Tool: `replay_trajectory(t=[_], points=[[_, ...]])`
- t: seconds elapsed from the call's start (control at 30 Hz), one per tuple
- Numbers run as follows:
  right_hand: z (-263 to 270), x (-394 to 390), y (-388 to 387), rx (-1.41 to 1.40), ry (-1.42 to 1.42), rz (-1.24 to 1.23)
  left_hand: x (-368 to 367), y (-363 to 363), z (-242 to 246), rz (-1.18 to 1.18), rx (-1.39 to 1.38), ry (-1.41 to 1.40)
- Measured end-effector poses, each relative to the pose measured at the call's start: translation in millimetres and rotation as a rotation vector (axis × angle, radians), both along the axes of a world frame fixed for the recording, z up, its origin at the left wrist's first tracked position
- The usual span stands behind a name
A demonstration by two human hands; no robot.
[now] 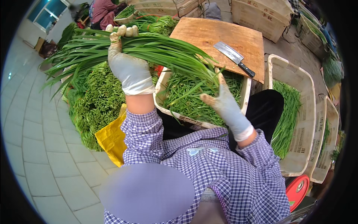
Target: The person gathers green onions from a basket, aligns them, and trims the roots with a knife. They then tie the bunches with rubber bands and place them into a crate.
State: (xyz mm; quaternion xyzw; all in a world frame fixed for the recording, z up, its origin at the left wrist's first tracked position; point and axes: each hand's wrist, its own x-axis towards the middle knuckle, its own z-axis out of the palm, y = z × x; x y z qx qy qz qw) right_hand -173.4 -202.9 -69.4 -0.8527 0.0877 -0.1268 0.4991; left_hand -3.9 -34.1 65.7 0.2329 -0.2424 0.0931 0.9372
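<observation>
A long bunch of garlic chives [165,51] lies across the grasp of my left hand [130,64], which wears a soiled, pale thin glove. The leaf tips droop to the left. At the stem ends on the right is my gloved right hand [230,103], thumb and forefinger spread, the forefinger against the ends; its other fingers are hidden. Below the bunch, a white plastic crate [159,95] holds loose chive trimmings [190,103]. A wooden board [201,33] rests over the crate's far side, with a black-handled cleaver [230,53] lying on it.
Tied chive bundles [98,106] are piled at the left beside a yellow sack [112,137]. To the right stands a white crate [304,112] with loose chives [285,120]. A red lid [296,193] is at the lower right. Another person [102,12] sits at the far left.
</observation>
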Motion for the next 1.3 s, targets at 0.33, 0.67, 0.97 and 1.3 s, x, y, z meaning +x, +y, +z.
replay_trajectory(t=[0.33,0.67,0.97,1.3], points=[[-39,51,-14,0.758,-0.147,-0.293,-27,-24,-5,-0.035,-0.016,-0.019],[-52,-6,-69,-0.239,-0.046,-0.085,-1,4,1,0.014,-0.028,-0.019],[-32,28,-53,-0.283,-0.288,-0.347,-10,-10,1,-0.076,-0.047,0.003],[-33,24,-40,-0.283,-0.332,0.154,-10,-14,0,0.024,-0.042,0.196]])
